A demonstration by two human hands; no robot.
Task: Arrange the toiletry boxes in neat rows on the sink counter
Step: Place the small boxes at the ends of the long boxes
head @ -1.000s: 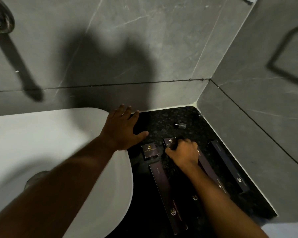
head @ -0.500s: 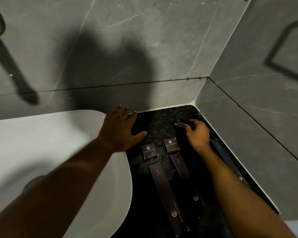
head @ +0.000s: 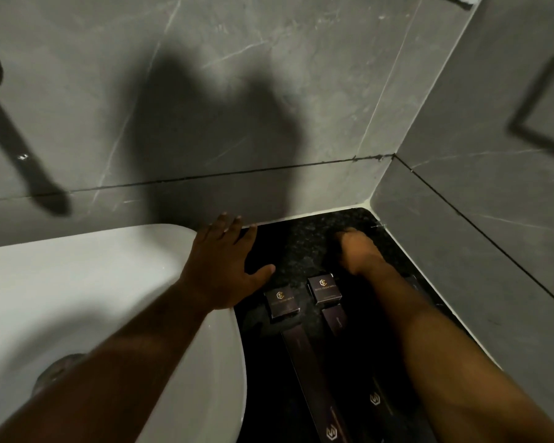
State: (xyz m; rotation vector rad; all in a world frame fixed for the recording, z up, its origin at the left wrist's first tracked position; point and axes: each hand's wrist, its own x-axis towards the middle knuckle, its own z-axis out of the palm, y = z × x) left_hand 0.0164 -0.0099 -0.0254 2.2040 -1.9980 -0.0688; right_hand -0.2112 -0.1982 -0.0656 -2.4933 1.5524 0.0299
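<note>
On the black speckled stone worktop (head: 304, 241), two small square dark boxes with gold logos (head: 282, 302) lie side by side. Behind each one, towards the person, a long narrow dark purple box (head: 311, 372) lies lengthwise; the right one is partly hidden by the forearm. The left hand (head: 224, 270) rests flat, fingers spread, on the rim of the white ceramic sink (head: 77, 282). The right hand (head: 359, 254) reaches to the corner, blurred, fingers curled; I cannot tell if it holds anything.
</note>
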